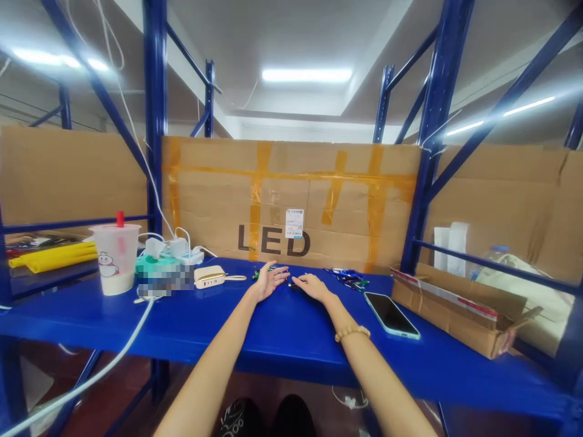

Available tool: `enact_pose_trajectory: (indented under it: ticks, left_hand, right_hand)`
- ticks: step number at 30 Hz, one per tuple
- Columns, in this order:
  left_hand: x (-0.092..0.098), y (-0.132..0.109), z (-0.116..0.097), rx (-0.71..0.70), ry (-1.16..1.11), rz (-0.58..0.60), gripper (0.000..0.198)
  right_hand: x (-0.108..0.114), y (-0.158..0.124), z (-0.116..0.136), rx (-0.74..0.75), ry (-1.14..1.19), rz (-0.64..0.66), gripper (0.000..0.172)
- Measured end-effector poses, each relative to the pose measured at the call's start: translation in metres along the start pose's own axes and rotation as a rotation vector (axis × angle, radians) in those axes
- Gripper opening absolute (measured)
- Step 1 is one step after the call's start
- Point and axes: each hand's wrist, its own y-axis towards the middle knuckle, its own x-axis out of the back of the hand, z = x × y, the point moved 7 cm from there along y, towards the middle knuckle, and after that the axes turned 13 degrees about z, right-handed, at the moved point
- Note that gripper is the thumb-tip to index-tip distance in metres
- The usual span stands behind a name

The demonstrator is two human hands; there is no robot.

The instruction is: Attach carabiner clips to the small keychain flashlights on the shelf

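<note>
My left hand (268,281) rests on the blue shelf top (182,321) with its fingers spread, holding nothing, beside a few small green-tipped pieces (263,274). My right hand (312,287) lies flat close to it, fingertips by a small dark item (292,284). A loose heap of thin blue, green and black sticks, perhaps pens (346,279), lies to the right of my hands. A beaded bracelet (351,332) circles my right wrist.
A smartphone (390,315) lies at right, beside an open cardboard box (455,309). At left stand a gold power bank (209,277), a plastic cup with a red straw (113,258), chargers and a white cable. Cardboard (291,200) stands behind the shelf.
</note>
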Motion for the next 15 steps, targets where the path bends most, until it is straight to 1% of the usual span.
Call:
enact_pose_trajectory:
  ticks: [3,4,6,9,10,12,14,15]
  left_hand:
    - [0.009,0.003,-0.014,-0.146,0.012,-0.044,0.036]
    - [0.012,0.004,-0.016,-0.168,0.002,-0.057,0.036]
    - [0.017,0.005,-0.016,-0.165,-0.029,-0.075,0.037]
    - [0.016,0.005,-0.012,-0.141,-0.023,-0.047,0.034]
    - [0.015,0.005,-0.013,-0.160,0.006,-0.035,0.031]
    - [0.015,0.005,-0.020,-0.241,0.073,-0.036,0.029]
    - [0.017,0.004,-0.027,-0.325,0.088,-0.076,0.032]
    - [0.019,0.004,-0.030,-0.345,0.071,-0.100,0.033]
  right_hand:
    - [-0.004,0.003,-0.005,-0.058,0.034,0.031,0.053]
    - [-0.005,0.004,-0.006,-0.064,0.050,0.038,0.054]
    - [-0.007,0.006,-0.008,-0.054,0.071,0.063,0.050]
    - [-0.008,0.005,-0.006,-0.008,0.096,0.074,0.042]
    - [-0.008,0.004,-0.005,0.003,0.106,0.074,0.042]
    - [-0.008,0.002,-0.005,0.009,0.125,0.081,0.042]
    - [-0.008,0.000,-0.005,0.001,0.139,0.097,0.044]
    - [-0.008,-0.001,-0.005,-0.004,0.144,0.102,0.046]
